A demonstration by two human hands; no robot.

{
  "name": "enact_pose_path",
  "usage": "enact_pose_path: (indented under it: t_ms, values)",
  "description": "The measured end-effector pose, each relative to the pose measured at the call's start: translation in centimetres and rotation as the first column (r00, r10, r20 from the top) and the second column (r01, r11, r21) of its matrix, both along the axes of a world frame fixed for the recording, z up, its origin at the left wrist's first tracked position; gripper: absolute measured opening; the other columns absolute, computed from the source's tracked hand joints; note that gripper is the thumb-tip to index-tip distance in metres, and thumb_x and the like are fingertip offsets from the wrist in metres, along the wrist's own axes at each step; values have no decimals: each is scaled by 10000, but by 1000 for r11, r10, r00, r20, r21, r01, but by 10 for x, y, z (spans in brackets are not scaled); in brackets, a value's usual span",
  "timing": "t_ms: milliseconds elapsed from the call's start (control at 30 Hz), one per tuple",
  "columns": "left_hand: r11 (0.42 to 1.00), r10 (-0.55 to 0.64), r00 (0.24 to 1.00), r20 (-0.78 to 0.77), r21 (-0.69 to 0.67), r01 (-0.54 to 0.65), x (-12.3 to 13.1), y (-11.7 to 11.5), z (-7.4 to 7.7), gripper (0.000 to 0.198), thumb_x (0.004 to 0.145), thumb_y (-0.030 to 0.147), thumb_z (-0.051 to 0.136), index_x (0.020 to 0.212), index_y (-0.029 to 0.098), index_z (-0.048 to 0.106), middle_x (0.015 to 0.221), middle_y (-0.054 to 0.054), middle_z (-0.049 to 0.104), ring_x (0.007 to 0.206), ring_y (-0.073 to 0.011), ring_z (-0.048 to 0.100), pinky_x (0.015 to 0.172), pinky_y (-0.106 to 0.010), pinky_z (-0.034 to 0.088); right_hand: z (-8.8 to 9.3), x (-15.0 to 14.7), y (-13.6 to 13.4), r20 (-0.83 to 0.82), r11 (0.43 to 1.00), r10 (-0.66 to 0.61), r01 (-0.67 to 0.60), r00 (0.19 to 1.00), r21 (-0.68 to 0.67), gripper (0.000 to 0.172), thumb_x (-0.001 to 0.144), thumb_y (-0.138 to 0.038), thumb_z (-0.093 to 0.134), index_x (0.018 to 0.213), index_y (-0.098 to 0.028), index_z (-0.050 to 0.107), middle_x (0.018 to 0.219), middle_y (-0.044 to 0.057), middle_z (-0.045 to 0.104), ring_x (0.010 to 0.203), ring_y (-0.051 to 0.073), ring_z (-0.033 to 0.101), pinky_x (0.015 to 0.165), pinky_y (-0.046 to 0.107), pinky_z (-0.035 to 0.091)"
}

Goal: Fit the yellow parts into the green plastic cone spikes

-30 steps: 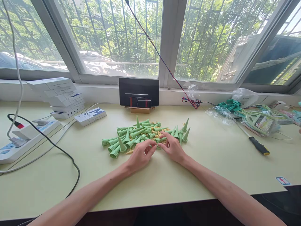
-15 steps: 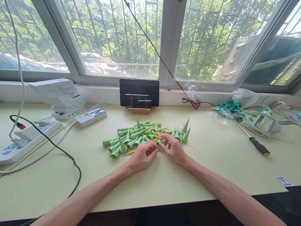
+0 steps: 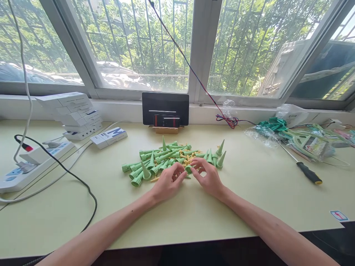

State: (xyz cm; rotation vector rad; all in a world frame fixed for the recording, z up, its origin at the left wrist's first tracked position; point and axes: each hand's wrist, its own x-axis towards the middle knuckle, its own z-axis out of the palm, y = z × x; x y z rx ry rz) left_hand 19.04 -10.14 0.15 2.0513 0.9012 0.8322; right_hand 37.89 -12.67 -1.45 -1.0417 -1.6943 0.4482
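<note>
Two grips: left hand bunched, right hand curled; cannot tell contents.
Gap: wider than a second ago, perhaps a pause in handling.
Pile: green hollow plastic cones, just far of both, on pale-yellow desk.

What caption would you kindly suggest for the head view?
Left hand and right hand beside piled green cones and yellow pegs.

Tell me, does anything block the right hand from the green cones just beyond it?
Nothing visible does: the green cones stand directly beyond the right hand. Yellow pegs lie off to one side.
</note>
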Motion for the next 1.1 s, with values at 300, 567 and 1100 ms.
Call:
enact_pose_path:
  t_ms: [300, 567, 1100]
  values:
    - [990, 28, 987, 158, -141, -6, 0, -2, 2, 286, 964, 441, 435, 1114, 197, 442, 669, 38, 563, 498, -95, 527, 443, -185, 419, -2, -5, -6, -15, 984, 92, -88, 996, 153, 204, 931, -205, 536, 1131, -221, 571, 1035, 66, 680, 817, 159, 686, 633, 294, 628]
    - [986, -23, 982, 189, -155, 53, -1, -2, -1, 355, 953, 430, 475, 1244, 230, 440, 900, -27, 572, 623, -126, 606, 421, -190, 466, -3, -3, -5, 38, 980, 109, -113, 993, 163, 232, 936, -165, 525, 1153, -234, 572, 1064, 69, 663, 928, 168, 654, 676, 290, 620]
    - [986, 168, 976, 138, -44, -163, -2, -3, 2, 385, 898, 395, 579, 1238, 233, 497, 901, -33, 595, 697, -143, 645, 521, -211, 536, -2, -1, -4, 114, 997, 34, -41, 993, 62, 238, 914, -161, 522, 1142, -225, 547, 1090, 71, 633, 889, 172, 643, 588, 248, 554]
